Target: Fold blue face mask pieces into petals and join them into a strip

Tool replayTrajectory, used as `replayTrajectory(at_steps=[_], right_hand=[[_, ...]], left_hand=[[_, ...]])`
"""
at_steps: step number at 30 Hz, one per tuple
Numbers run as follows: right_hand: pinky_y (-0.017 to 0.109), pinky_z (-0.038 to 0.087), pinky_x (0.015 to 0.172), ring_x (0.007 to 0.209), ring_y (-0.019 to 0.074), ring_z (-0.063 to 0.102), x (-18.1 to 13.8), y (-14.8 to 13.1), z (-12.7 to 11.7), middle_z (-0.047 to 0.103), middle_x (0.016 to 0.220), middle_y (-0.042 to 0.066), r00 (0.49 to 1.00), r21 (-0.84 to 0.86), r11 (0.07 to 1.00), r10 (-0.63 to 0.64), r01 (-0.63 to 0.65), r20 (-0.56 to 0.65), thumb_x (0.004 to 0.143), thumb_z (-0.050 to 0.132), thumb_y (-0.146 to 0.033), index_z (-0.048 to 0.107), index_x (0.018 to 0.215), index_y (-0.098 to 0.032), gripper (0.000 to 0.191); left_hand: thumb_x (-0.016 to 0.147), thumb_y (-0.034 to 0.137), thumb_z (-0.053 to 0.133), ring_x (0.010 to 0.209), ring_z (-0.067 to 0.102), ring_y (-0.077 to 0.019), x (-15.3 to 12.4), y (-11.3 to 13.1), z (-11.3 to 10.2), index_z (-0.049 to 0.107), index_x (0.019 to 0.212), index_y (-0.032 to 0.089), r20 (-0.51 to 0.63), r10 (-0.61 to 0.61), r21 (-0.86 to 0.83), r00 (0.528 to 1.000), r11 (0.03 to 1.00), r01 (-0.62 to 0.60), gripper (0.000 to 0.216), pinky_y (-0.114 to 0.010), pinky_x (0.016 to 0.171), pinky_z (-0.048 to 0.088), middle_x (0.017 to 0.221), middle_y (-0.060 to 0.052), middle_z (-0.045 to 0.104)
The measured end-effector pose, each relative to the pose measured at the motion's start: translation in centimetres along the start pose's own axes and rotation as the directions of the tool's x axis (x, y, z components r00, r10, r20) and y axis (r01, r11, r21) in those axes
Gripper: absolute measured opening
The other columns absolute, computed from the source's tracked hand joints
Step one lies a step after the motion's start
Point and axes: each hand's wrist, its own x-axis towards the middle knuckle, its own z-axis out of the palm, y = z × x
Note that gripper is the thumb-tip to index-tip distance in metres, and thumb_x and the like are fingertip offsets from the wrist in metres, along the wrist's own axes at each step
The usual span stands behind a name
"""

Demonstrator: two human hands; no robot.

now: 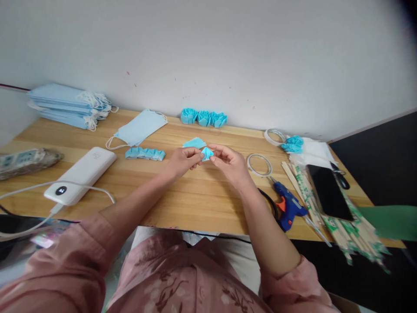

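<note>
Between my two hands is a small folded piece of light blue material, raised a little over the wooden table. My left hand pinches its left edge. On the other edge, the thumb and fingers of my right hand grip it too. Just behind my hands lies a flat stack of blue pieces. To the left sits a row of pleated blue pieces. Three blue flowers stand in a line near the wall.
At left are a pile of face masks, a loose mask and a white power bank with cable. At right lie two tape rolls, a blue glue gun, a phone, wrapped chopsticks and another blue flower.
</note>
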Motion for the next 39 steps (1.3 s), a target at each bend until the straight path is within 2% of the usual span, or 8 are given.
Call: replayTrajectory(at_steps=[11, 16, 22, 32, 39], right_hand=[[0.031, 0.052, 0.081, 0.081, 0.0138, 0.062, 0.15, 0.37, 0.14, 0.067, 0.088, 0.000, 0.998, -0.060, 0.998, -0.021, 0.024, 0.052, 0.080, 0.068, -0.030, 0.066, 0.121, -0.024, 0.042], [0.028, 0.050, 0.076, 0.075, 0.0122, 0.058, 0.21, 0.09, 0.19, 0.062, 0.082, -0.002, 0.999, -0.109, 0.993, -0.051, 0.053, 0.020, 0.080, 0.064, -0.026, 0.064, 0.122, -0.023, 0.042], [0.030, 0.051, 0.078, 0.078, 0.0135, 0.060, 0.33, -0.33, 0.12, 0.063, 0.084, -0.001, 0.999, -0.050, 0.998, -0.046, 0.045, -0.027, 0.079, 0.064, -0.027, 0.062, 0.123, -0.021, 0.044], [0.030, 0.050, 0.081, 0.084, 0.0143, 0.062, 0.22, 0.11, 0.09, 0.068, 0.093, 0.002, 0.999, 0.006, 1.000, -0.020, 0.020, 0.032, 0.081, 0.065, -0.028, 0.061, 0.125, -0.023, 0.045], [0.029, 0.049, 0.076, 0.078, 0.0141, 0.060, 0.19, -0.50, 0.24, 0.067, 0.087, 0.001, 0.999, -0.012, 1.000, 0.006, -0.005, 0.033, 0.077, 0.065, -0.028, 0.063, 0.122, -0.022, 0.044]], left_hand=[[0.075, 0.041, 0.061, 0.053, 0.042, -0.0073, -0.28, 0.45, 0.12, 0.060, 0.069, 0.016, -0.010, 0.021, 0.095, 1.000, 0.995, -0.020, 0.025, -0.022, 0.053, 0.033, 0.058, 0.005, 0.050], [0.075, 0.046, 0.060, 0.055, 0.046, -0.0079, -0.26, 0.55, 0.12, 0.059, 0.070, 0.017, 0.015, 0.012, 0.053, 1.000, 0.999, -0.013, 0.030, -0.022, 0.056, 0.039, 0.062, 0.003, 0.054], [0.070, 0.047, 0.065, 0.055, 0.046, -0.0082, -0.10, 0.34, 0.26, 0.061, 0.076, 0.017, 0.021, -0.024, 0.040, 0.999, 0.999, 0.024, 0.031, -0.022, 0.055, 0.040, 0.065, 0.003, 0.057], [0.074, 0.042, 0.058, 0.056, 0.043, -0.0083, -0.37, 0.61, 0.11, 0.059, 0.070, 0.016, 0.002, 0.021, 0.144, 1.000, 0.989, -0.021, 0.026, -0.023, 0.056, 0.035, 0.061, 0.003, 0.052], [0.077, 0.036, 0.056, 0.056, 0.037, -0.0079, -0.26, 0.21, -0.16, 0.057, 0.071, 0.017, 0.027, 0.126, 0.221, 0.992, 0.967, -0.129, 0.020, -0.023, 0.056, 0.029, 0.061, 0.005, 0.047]])
